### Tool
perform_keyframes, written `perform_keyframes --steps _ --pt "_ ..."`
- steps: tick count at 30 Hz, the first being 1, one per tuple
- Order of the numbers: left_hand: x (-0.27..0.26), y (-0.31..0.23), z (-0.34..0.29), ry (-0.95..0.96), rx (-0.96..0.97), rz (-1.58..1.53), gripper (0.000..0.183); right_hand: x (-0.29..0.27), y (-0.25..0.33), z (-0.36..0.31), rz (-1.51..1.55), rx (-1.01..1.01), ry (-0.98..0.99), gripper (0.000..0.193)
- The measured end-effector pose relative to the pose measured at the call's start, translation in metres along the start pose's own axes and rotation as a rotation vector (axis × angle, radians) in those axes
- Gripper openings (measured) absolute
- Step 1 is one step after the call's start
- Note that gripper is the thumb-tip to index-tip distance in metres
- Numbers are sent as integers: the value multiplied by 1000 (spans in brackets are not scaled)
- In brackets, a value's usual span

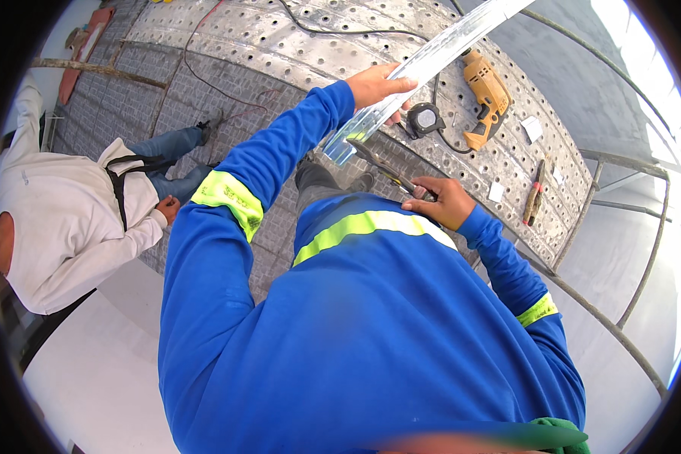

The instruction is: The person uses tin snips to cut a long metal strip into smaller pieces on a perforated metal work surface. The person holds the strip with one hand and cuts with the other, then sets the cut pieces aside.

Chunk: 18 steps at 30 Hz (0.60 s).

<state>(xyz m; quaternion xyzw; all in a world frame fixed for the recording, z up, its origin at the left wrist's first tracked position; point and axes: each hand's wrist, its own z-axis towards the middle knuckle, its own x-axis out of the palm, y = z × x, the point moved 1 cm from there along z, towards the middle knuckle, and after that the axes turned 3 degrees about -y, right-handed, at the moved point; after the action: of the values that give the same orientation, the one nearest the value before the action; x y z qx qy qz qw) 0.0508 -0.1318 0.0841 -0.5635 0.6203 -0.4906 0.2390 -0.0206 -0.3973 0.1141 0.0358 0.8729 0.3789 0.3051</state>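
Observation:
My left hand (380, 88) grips a long, shiny metal channel (431, 62) near its lower end, fingers round its edges. The channel slants from in front of my waist up past the top right of the view. In my right hand (445, 204), close to my belly, are what look like dark tin snips (386, 171). Their tip is at the channel's lower end; whether the jaws are closed on the metal is too small to tell. A black tape measure (425, 119) sits on the perforated metal platform (310, 64), just right of the channel.
A yellow power drill (488, 98) with a cord lies on the platform. Nearer its right end is a red-and-dark hand tool (535, 193) beside white scraps (532, 129). Pipe rails (643, 257) edge the right side. A person in a white top (76, 219) is at my left.

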Motion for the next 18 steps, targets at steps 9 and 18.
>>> perform_keyframes --steps 9,18 --pt "-1 2 1 9 11 -53 46 6 -23 3 219 -8 73 61" --pt "9 -2 -5 -7 47 40 57 6 -17 4 243 -11 93 61"
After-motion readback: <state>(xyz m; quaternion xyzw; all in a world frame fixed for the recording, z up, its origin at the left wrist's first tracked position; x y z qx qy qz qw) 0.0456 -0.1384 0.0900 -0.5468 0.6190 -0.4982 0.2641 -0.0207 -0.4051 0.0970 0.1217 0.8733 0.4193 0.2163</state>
